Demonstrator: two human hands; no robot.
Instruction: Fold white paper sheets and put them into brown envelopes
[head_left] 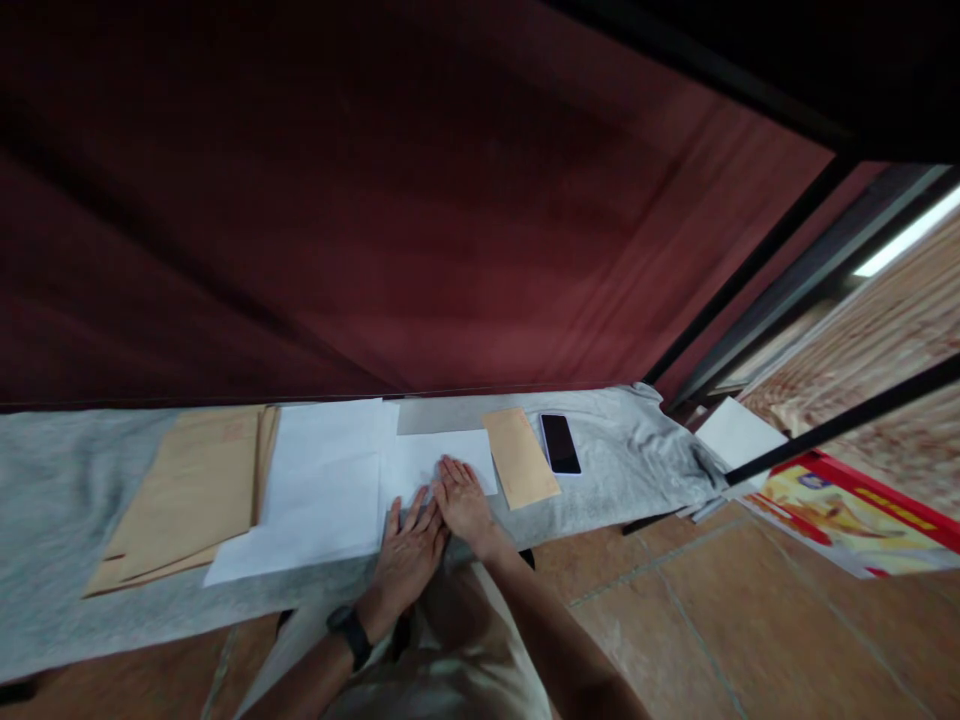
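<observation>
Left hand (409, 548) and right hand (463, 502) side by side, touching at the fingers, both flat and spread palm-down, gripping nothing. Right hand pressed on the lower edge of a small white sheet (442, 460); left hand just below that sheet, fingertips at its lower left corner. Dark wristwatch (350, 632) on the left wrist.

Small white sheet flat on a grey cloth-covered surface (45, 500), near the surface's front edge and about midway along it. Just to the left, touching or slightly overlapped, a stack of larger white paper (319, 485). Further left, a pile of brown envelopes (187, 490), its right edge tucked under the white stack. To the right of the small sheet, a single brown envelope (520, 457), slightly tilted, then a dark phone (560, 443) face-up, just beside it. Behind the sheet, a grey flat strip (442, 412) along the back edge.

Dark red curtain (375, 200) behind the surface. Tiled floor (712, 620) below. At right, well apart, a loose white sheet (739, 432) and a red-and-yellow printed board (855, 510).
</observation>
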